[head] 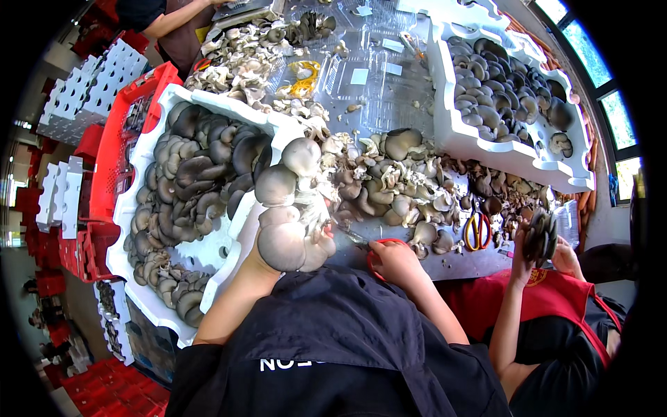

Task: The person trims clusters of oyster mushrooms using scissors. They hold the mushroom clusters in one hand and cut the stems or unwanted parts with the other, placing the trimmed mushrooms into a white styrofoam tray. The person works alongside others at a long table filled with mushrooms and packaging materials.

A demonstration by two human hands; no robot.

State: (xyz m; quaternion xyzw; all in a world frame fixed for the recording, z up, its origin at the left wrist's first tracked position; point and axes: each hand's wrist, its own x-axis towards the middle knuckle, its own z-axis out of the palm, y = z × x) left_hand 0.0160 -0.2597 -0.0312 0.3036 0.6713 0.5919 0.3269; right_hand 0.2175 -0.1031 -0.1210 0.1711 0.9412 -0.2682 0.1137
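My left hand point(264, 256) holds a large cluster of oyster mushrooms point(284, 237) from the left side; its fingers are mostly hidden behind the caps. My right hand point(394, 260) grips red-handled scissors point(384, 242), whose blades reach left toward the cluster's stems. Beneath and beyond them, loose oyster mushrooms and trimmed pieces point(401, 195) are heaped on the metal table point(448, 265). Left of the cluster, a white foam crate point(219, 101) holds many grey oyster mushrooms point(195, 172).
At the upper right another foam crate point(500, 156) holds mushrooms. Yellow-handled scissors point(477, 231) lie near a co-worker's hands point(521, 255) holding mushrooms. Clear plastic trays point(346, 78) and yellow rubber bands point(305, 78) lie farther back. A red crate point(109, 172) stands left; another person's arm point(174, 20) is beyond.
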